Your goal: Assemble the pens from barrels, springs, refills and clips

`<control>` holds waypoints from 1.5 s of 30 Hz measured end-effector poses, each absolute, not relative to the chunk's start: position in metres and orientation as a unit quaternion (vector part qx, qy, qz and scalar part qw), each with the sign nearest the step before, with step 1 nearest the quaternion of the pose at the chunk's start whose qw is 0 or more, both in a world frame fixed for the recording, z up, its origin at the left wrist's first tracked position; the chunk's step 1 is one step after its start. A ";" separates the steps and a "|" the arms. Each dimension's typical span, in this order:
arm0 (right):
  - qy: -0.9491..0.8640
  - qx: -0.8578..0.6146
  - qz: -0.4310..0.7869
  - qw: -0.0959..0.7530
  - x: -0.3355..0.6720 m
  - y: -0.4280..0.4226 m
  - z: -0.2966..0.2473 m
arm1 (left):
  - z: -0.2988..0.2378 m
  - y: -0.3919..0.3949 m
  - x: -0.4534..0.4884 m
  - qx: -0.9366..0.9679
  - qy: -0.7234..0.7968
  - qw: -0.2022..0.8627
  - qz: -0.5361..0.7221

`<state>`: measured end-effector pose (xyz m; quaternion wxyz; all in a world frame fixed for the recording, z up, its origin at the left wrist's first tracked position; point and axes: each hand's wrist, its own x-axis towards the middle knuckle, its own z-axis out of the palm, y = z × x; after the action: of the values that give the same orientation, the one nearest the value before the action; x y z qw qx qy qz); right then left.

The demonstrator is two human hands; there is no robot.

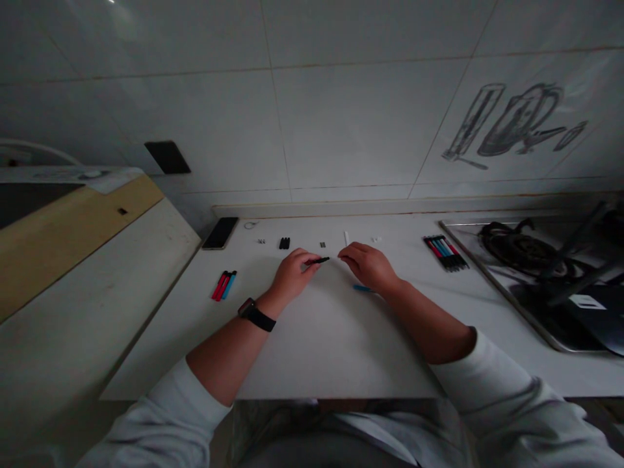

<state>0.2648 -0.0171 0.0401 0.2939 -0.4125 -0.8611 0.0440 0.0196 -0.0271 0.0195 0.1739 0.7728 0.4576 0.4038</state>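
Observation:
My left hand (294, 272) is closed in a pinch on a short black pen part (319, 260), which points to the right. Just across from its tip, my right hand (368, 263) has thumb and fingers pressed together; whatever they hold is too small to name. A blue pen barrel (362, 288) lies on the white countertop (322, 344) beneath my right hand, partly hidden by it. Behind the hands lie a thin white stick (346, 238), small dark pieces (322, 245), black pen grips (285, 243) and tiny white pieces (376, 240).
Red and blue pen barrels (224, 285) lie at the left, near a phone (221, 233) and small metal bits (262, 241). A row of several pens (444, 253) lies at the right, beside a gas stove (521, 260). A tiled wall (341, 130) closes the back.

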 end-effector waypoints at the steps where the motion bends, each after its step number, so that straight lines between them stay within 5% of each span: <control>1: -0.862 -0.410 0.044 0.294 0.265 -0.016 0.039 | 0.020 -0.027 0.020 0.774 0.456 0.176 0.403; 14: -0.898 -0.320 0.053 0.298 0.253 -0.024 0.033 | 0.016 -0.030 0.023 0.810 0.407 0.188 0.378; 20: -0.887 -0.279 0.081 0.358 0.249 -0.029 0.034 | 0.016 -0.030 0.023 0.799 0.420 0.185 0.388; 26: -0.793 -0.395 0.117 0.448 0.270 -0.020 0.053 | 0.015 -0.026 0.020 0.780 0.445 0.153 0.412; 31: -0.807 -0.514 0.159 0.242 0.296 -0.012 0.073 | 0.007 -0.022 0.017 0.752 0.468 0.151 0.439; 37: -0.844 -0.490 0.219 -0.005 0.295 -0.016 0.066 | 0.009 -0.023 0.018 0.746 0.479 0.161 0.434; 41: -0.865 -0.452 0.220 -0.007 0.288 -0.020 0.062 | 0.010 -0.024 0.018 0.747 0.476 0.167 0.433; 45: -0.851 -0.437 0.275 0.090 0.286 -0.019 0.063 | 0.009 -0.023 0.018 0.754 0.466 0.163 0.434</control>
<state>0.2858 -0.0192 0.0633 0.0902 -0.4370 -0.8515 0.2755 0.0176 -0.0234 0.0092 0.1628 0.7535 0.4660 0.4343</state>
